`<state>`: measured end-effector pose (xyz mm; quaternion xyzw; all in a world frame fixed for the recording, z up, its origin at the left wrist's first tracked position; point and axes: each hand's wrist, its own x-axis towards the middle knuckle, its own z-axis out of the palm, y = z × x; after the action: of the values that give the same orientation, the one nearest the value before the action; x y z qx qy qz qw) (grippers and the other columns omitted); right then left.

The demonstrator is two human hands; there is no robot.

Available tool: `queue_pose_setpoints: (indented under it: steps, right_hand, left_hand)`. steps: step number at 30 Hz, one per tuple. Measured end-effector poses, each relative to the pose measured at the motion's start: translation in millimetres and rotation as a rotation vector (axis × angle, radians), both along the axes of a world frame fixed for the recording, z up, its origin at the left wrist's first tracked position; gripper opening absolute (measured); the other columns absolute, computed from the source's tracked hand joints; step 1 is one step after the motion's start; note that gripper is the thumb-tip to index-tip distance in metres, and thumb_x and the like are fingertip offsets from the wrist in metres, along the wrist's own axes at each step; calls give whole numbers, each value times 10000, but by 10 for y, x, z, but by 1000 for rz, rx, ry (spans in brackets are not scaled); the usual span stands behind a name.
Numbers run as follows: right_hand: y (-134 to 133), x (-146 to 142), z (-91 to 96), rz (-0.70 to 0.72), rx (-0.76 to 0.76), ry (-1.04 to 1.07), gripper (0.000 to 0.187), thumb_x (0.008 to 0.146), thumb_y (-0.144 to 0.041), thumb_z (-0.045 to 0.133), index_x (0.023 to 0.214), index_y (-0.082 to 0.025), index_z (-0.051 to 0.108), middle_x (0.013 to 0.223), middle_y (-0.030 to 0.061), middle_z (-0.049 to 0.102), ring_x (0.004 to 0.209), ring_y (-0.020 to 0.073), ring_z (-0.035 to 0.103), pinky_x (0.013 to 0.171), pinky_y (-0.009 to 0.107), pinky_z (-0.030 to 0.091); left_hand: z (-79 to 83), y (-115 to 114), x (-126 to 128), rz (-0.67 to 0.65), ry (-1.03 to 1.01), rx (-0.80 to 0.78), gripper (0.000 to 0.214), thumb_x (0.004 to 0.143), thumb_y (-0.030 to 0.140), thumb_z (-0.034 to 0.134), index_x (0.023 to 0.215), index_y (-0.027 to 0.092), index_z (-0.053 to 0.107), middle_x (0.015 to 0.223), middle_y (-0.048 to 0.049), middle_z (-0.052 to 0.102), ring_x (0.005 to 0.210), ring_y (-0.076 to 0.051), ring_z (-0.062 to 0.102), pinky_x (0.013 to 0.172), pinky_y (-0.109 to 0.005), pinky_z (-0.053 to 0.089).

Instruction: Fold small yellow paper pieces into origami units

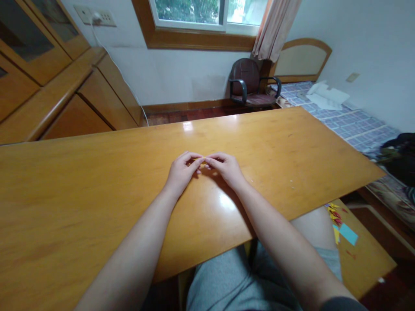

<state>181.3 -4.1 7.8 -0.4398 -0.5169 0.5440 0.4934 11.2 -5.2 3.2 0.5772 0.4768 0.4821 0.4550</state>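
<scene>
A small yellow piece (201, 161), probably folded paper though mostly hidden, sits at frame centre, just above the wooden table (97, 181). The left hand (182, 172) and right hand (227, 167) pinch it from either side, fingertips meeting. Coloured paper scraps (340, 224) lie lower right; a dark chair (249, 84) stands upper right.

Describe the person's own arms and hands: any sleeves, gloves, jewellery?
Both forearms are bare. The left hand and right hand wear no gloves, and no ring, watch or bracelet shows. What looks like a dark sleeve edge shows on the right upper arm at the picture's bottom.
</scene>
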Motion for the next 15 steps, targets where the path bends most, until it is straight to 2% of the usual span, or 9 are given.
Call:
queue_pose_setpoints:
  steps: [3, 8, 12, 15]
  right_hand:
    - [3, 3, -4, -19, 16, -22, 275, 724, -433, 770, 815, -173, 755, 769, 31, 725, 723, 150, 652, 733, 280, 506]
    - [8, -2, -18, -33, 28, -5, 261, 719, -404, 775, 852, -181, 749, 812, 31, 730, 750, 151, 649, 768, 295, 511]
    - [18, -8, -56, -32, 27, 81, 372, 667, -352, 817, 990, -200, 715, 869, 15, 719, 802, 146, 656, 821, 305, 514]
    - [31, -3, -75, -38, 32, 108, 380, 658, -352, 819, 977, -196, 685, 859, 8, 695, 811, 144, 649, 830, 311, 512]
  left_hand:
    - [41, -5, 5, 8, -27, -17, 316, 769, 458, 753, 838, 154, 701, 685, -28, 687, 591, -152, 643, 560, -265, 527]
    - [46, 12, 20, -8, -137, -64, 316, 758, 449, 760, 817, 150, 678, 722, -41, 721, 648, -158, 676, 668, -293, 567]
    - [7, 40, 24, 3, -273, -112, 315, 742, 425, 774, 838, 157, 640, 722, -21, 718, 643, -149, 690, 691, -292, 581]
    - [-5, 40, 26, -23, -341, -145, 312, 730, 405, 786, 833, 163, 618, 739, -21, 724, 666, -155, 711, 695, -286, 584]
